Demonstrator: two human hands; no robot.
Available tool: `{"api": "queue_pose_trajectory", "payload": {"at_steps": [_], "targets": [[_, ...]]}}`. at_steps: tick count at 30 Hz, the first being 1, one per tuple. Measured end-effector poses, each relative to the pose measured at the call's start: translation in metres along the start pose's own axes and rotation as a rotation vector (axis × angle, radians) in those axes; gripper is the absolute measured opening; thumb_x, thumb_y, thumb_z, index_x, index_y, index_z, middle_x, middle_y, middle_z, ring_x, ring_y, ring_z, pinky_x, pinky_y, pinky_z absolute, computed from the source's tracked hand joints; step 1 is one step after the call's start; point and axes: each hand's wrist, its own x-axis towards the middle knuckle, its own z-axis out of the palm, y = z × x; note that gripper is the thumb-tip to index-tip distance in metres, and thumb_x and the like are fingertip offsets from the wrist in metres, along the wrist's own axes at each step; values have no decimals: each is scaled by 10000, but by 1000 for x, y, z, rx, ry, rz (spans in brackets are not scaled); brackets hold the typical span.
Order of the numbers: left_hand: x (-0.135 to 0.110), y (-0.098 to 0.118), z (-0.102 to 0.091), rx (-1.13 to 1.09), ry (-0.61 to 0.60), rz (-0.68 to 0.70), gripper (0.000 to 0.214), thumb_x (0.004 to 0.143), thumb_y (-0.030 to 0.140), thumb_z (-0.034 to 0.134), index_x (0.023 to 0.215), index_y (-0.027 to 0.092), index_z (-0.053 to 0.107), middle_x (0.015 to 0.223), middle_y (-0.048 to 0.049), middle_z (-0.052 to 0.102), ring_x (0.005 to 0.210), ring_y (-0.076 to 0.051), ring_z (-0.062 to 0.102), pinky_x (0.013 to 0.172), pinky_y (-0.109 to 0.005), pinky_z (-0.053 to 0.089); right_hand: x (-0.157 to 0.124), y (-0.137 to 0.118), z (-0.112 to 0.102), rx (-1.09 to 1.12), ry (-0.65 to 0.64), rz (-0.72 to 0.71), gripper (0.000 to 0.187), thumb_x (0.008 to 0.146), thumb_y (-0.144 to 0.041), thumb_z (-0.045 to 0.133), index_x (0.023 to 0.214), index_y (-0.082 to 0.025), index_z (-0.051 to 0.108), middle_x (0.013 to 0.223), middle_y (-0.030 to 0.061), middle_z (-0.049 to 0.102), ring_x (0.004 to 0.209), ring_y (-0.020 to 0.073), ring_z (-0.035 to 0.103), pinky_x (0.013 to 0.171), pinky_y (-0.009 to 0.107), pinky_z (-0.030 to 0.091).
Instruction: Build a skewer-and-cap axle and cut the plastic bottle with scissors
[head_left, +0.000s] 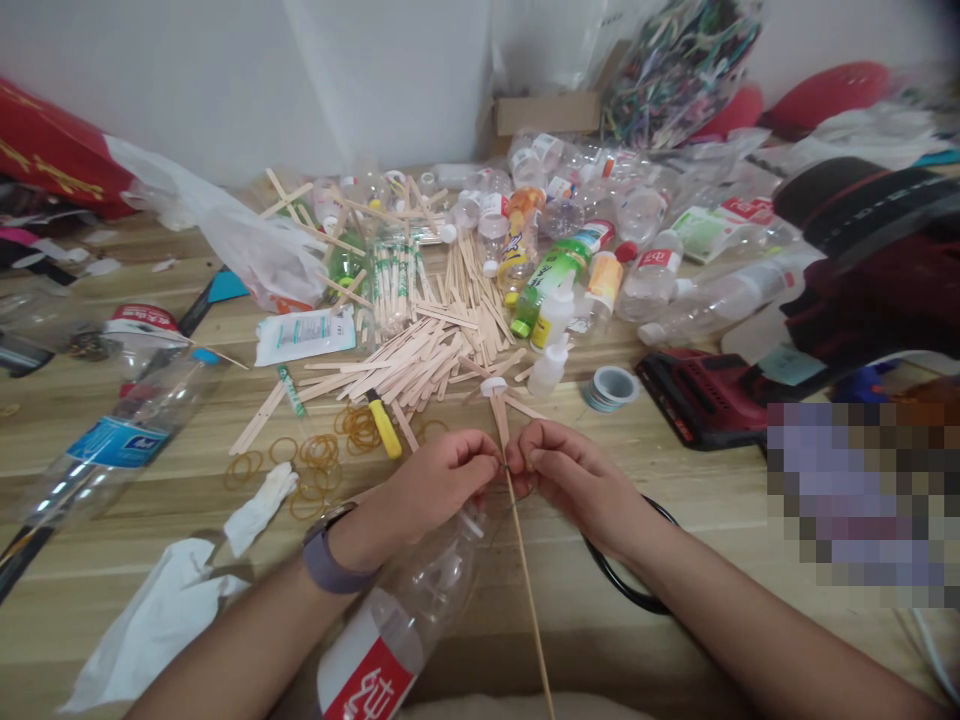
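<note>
In the middle of the head view, my left hand (457, 465) and my right hand (559, 465) meet with closed fingertips around a long thin wooden stick (523, 560). A dark, thin tie shows on the stick between my fingertips; whether it is wire or string I cannot tell. Flat craft sticks (499, 418) rise from that joint towards a white bottle cap (493, 386). The stick's lower end runs down out of view. Under my left forearm a clear plastic bottle (431, 580) with a red and white label lies tilted.
Loose craft sticks (420, 365), rubber bands (319, 465) and a yellow utility knife (385, 425) lie ahead. Many plastic bottles (559, 270) crowd the back. At right are a tape roll (611, 388) and a red-black power tool (697, 395); at left, another bottle (116, 440) and crumpled tissue (154, 620).
</note>
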Motion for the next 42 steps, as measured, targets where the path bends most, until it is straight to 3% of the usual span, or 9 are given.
{"api": "queue_pose_trajectory", "payload": {"at_steps": [6,12,19,25,30,33,37,42], "targets": [[1,0,2,-66,50,-60,108,745,275,526,715,183,573,558,67,467,414,-58,294,415,-227,185,0,3,-2,36,-28,-35,138,875,-249,570,756,-180,579,755,2,562,678,129,517,650,268,381],[1,2,2,-274,17,-133,134,717,306,612,703,175,589,512,85,420,374,-31,207,386,-238,83,0,2,-3,18,-14,-57,137,879,-237,567,755,-183,592,756,3,565,684,132,510,657,276,373],[2,-3,1,-408,-21,-176,203,698,348,712,713,171,614,478,112,268,431,-43,144,398,-216,71,0,4,-3,48,6,-71,133,860,-214,589,731,-183,587,745,-3,569,657,124,492,631,267,360],[2,-4,1,-433,-11,-220,242,644,350,769,710,171,620,486,111,256,449,-43,139,410,-212,62,0,3,0,69,30,-44,126,837,-221,610,719,-182,593,744,-1,576,655,122,495,629,263,362],[0,-3,0,-473,-16,-143,244,678,353,753,738,177,594,476,119,268,428,-40,125,388,-208,58,1,-1,2,151,78,14,125,788,-256,643,710,-177,586,816,9,568,631,110,480,606,257,354],[-1,-1,-1,-490,0,-90,251,680,351,752,743,176,584,464,124,272,413,-34,122,374,-210,56,2,-2,-1,-44,117,-62,164,798,-258,613,675,-181,535,878,15,545,678,124,485,645,274,367],[-3,0,2,-466,20,11,229,717,357,721,728,173,584,463,111,319,384,-24,159,363,-213,76,4,-4,-5,-476,48,-209,180,846,-219,552,670,-189,529,829,26,553,794,165,509,737,292,382],[-1,-4,8,-486,85,55,232,704,357,734,730,177,590,514,99,372,371,-15,192,360,-217,99,3,-4,-5,-569,25,-203,182,868,-224,498,693,-191,530,780,19,563,749,153,511,688,270,392]]}}
